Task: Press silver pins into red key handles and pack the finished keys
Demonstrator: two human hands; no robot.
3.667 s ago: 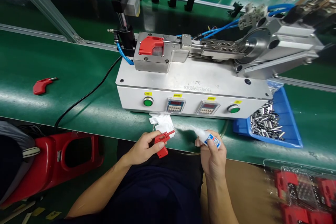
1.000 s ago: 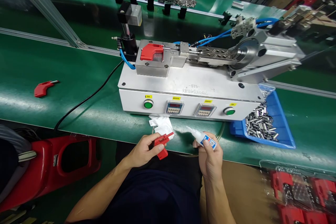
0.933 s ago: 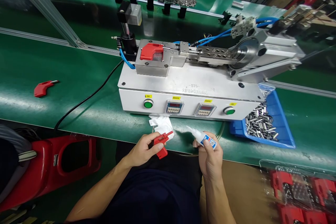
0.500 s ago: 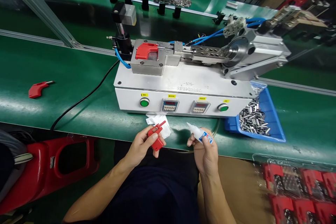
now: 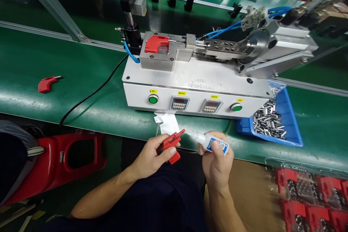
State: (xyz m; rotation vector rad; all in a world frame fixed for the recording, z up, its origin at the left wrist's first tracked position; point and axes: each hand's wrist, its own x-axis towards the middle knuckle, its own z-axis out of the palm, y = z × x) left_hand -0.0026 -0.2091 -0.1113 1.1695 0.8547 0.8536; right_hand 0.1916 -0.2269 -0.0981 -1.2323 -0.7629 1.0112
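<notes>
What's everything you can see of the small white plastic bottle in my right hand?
The small white plastic bottle has a translucent, tapering nozzle and a blue, white and red label with a square code. Your right hand grips it sideways, thumb over the label. The nozzle points left, close to the tip of the red gun-shaped plastic part; whether they touch is unclear.

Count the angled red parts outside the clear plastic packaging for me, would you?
3: the held red part in the left hand, the seated red part in the machine's metal block, and the loose red part on the green bench. Others may be hidden.
</notes>
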